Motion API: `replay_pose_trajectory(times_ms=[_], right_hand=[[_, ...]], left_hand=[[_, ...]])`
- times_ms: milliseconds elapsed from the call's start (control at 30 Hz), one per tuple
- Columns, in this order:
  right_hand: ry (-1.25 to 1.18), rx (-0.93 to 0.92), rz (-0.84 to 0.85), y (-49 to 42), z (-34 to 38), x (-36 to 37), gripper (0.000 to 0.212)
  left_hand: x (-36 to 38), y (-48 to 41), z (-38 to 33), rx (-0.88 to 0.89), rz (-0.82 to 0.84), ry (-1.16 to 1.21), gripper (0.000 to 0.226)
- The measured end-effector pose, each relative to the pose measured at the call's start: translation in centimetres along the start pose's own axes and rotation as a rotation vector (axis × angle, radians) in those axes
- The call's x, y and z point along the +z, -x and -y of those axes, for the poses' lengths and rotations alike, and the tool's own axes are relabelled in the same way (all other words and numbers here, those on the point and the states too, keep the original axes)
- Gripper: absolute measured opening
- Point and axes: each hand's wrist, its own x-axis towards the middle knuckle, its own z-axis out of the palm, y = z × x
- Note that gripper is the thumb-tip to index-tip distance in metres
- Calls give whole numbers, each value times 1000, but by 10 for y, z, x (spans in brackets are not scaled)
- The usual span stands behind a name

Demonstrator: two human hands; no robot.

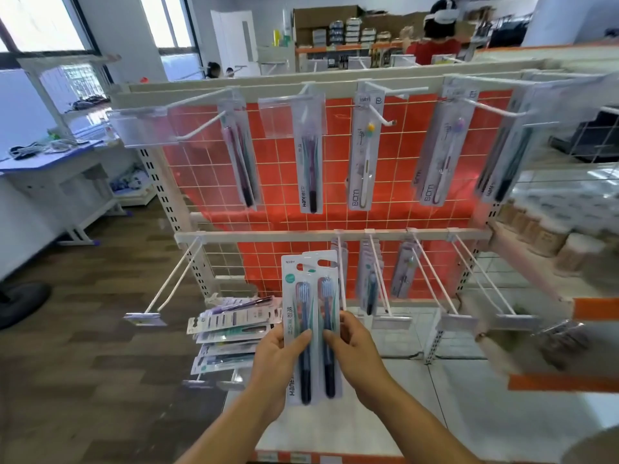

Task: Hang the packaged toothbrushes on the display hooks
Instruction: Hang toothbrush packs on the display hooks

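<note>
Both my hands hold a stack of toothbrush packs upright in front of the lower rail. My left hand grips the stack's left edge with the thumb across the front. My right hand grips the right edge the same way. The front pack shows two dark blue brushes. The nearest lower hook runs just behind the packs' top right corner. Several packs hang on the upper hooks and on lower hooks. A pile of more packs lies on hooks at lower left.
The red grid panel backs the rack. An empty lower hook juts out left, and two empty hooks jut right. A shelf with jars stands right. A blue table is at left. A person in red stands behind.
</note>
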Motion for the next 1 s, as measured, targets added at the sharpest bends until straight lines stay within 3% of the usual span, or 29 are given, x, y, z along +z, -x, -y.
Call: replay_pose_trajectory(times_ms=[533,667,1000], right_hand=[[-71,50,-101,32,-11,-30,29],[-65,47,-107,28,-20,-44,20],[31,143,-98,-5,-55,-56,35]], left_hand=[[17,8,25,-82,130,-28,21],[27,-2,35,-120,169,-39,26],[43,-26,58,-145,80,-123,18]])
